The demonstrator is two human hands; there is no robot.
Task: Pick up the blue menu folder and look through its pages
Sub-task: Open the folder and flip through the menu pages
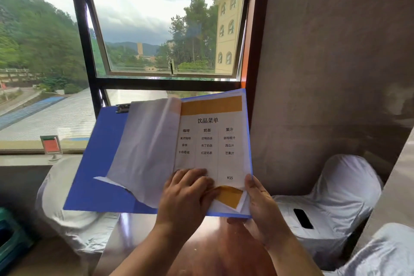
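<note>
Glossy reddish-brown table (212, 253) at lower centre of the frame; at middle left, a grey window ledge (22, 160) carries a small red sign stand (51, 147).

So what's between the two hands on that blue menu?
Head view: between the left hand and right hand lies a page of the blue menu folder, its bottom corner bent up with an orange band, a ¥15 price just above.

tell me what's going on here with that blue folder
A person holds the blue menu folder open above a wooden table by the window. The right hand grips its lower right edge, while the left hand pinches the bottom of the drinks page, whose corner curls up. One white page lies flipped left.
</note>
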